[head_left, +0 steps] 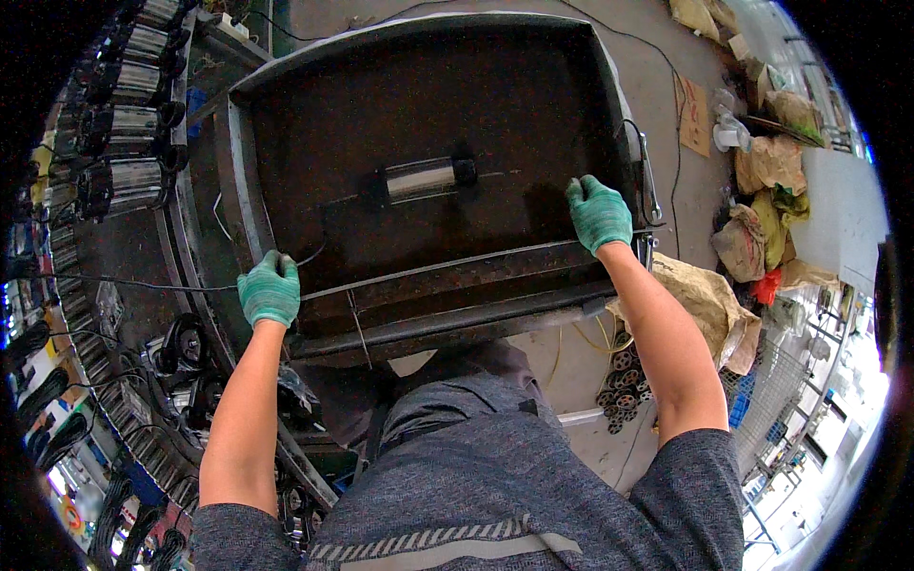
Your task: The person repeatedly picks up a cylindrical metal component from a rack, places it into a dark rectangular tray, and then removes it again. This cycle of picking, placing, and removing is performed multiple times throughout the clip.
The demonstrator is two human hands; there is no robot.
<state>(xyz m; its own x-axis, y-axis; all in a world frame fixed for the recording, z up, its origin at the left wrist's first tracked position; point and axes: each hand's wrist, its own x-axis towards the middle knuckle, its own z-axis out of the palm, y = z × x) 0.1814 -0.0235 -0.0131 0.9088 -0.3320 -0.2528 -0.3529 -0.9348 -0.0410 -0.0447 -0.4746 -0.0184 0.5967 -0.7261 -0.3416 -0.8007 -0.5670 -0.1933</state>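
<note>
Your left hand (pixel 269 290), in a green glove, is left of centre in the frame, at the near left corner of a dark rectangular tank (pixel 246 181). Its fingers are closed around a black cable (pixel 143 284), which comes in from the left edge of the frame and runs past your hand into the tank. Your right hand (pixel 601 214), gloved alike, is right of centre over the tank's right side, fingers curled; you cannot tell from here whether they grip anything. The silver cylinder with black end caps (pixel 421 179) lies inside the tank, near the middle of the frame, well apart from both hands. Similar cylinders (pixel 129 186) stand in a column at the upper left. A tan sack (pixel 700 305) and a pile of dark round parts (pixel 624 381) sit right of centre, below your right hand.
</note>
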